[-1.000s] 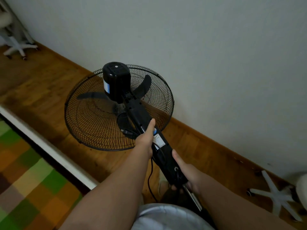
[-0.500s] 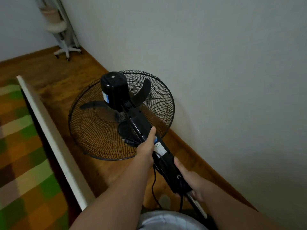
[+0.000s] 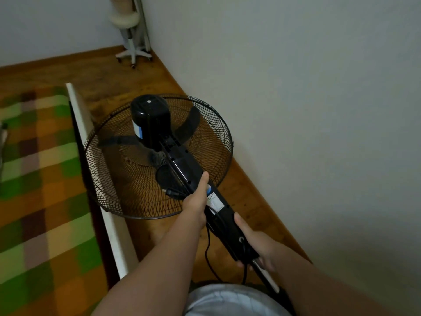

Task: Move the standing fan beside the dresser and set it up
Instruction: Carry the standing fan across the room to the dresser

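Holds the standing fan (image 3: 182,165) tilted far over, head forward and away from the body, above the strip of wooden floor (image 3: 118,78) between the white bed frame (image 3: 109,224) and the pale wall (image 3: 319,110). Wraps the left grip (image 3: 196,201) round the upper part of the black column, just below the neck, with the thumb laid straight along the top beside a small blue-and-white label. Curls the right grip (image 3: 257,245) round the lower end of the same column, right where the chrome pole (image 3: 267,278) comes out, with the thumb resting on the black casing. Keeps the motor housing (image 3: 149,117) turned up towards the camera and the round wire grille (image 3: 118,179) facing down and forward, with the left rim overlapping the bed frame in this view; cannot tell whether touching. Lets the black power cord (image 3: 206,252) hang in a loop under the column, between the two forearms. Cannot see the fan's base from here. Passes a chequered green, orange and brown blanket (image 3: 41,179) on the bed at left, and faces a white stool (image 3: 133,53) on a castor base in the far corner.
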Available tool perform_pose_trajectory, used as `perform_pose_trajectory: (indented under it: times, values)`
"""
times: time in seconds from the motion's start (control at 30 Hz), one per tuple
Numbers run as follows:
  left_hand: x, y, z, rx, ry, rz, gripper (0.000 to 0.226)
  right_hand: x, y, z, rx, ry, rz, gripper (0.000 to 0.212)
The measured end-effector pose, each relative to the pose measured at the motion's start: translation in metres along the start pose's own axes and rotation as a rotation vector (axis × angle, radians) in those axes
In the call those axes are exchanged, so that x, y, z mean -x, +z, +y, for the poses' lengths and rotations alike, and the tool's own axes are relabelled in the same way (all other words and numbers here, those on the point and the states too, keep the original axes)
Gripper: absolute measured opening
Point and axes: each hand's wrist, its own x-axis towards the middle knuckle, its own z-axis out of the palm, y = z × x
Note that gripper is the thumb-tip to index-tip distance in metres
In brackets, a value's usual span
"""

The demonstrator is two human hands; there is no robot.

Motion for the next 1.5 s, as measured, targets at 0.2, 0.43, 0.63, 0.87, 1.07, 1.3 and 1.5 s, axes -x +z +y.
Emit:
perform_pose_trajectory:
  times: [0.2,0.43,0.63,0.87,1.07,1.3,1.5]
  values:
    - [-0.046,-0.046,0.106,0.049,0.017,0.030,0.102,-0.033,0.043,-0.114,0.006,-0.053,-0.027,0.090]
    - [-0.071,-0.076,0.207,0.074,0.092,0.037,0.106,-0.059,0.072,-0.217,0.052,-0.098,-0.052,0.097]
    - [-0.106,-0.087,0.269,0.110,0.092,0.054,0.131,-0.094,0.078,-0.286,0.103,-0.107,-0.073,0.100]
    - [-0.167,-0.071,0.353,0.129,0.081,0.101,0.122,-0.157,0.062,-0.378,0.052,-0.133,-0.100,0.099]
    - [-0.205,-0.049,0.435,0.153,0.070,0.112,0.094,-0.191,0.044,-0.469,-0.012,-0.143,-0.086,0.115]
    - [-0.237,-0.046,0.496,0.156,0.063,0.136,0.090,-0.217,0.040,-0.540,0.101,-0.061,-0.062,0.121]
    - [-0.274,-0.065,0.549,0.199,0.047,0.128,0.078,-0.236,0.057,-0.605,0.200,-0.039,-0.066,0.113]
